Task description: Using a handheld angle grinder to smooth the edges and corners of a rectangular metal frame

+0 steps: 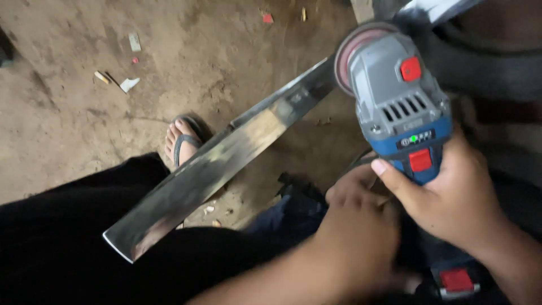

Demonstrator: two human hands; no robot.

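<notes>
Bare, dusty earth floor [84,130] strewn with small scraps of litter lies beneath a seated person, seen from their own head-worn camera. Across the lap, clad in black trousers [56,243], a long metal blade [220,158] runs diagonally from the lower left, where its blunt end sits over the thigh, up towards the upper right. Its surface is dark and streaked, with a paler, shinier strip along one edge. A foot in a flip-flop sandal [182,141] rests on the floor just behind the blade.

The right hand [451,197] grips a blue and grey cordless angle grinder [401,101] by its body, fingers wrapped round the far side and the thumb laid against the blue casing beside a red switch; a small green light shows on the housing. The grinder's reddish abrasive disc [353,48] meets the upper part of the blade, seemingly touching its edge. The left hand [355,226], blurred, sits low beside the right hand, fingers curled together over dark cloth near the tool's base; whether it is clasping anything cannot be told. A red tab of the grinder's battery [457,280] shows below the wrists
</notes>
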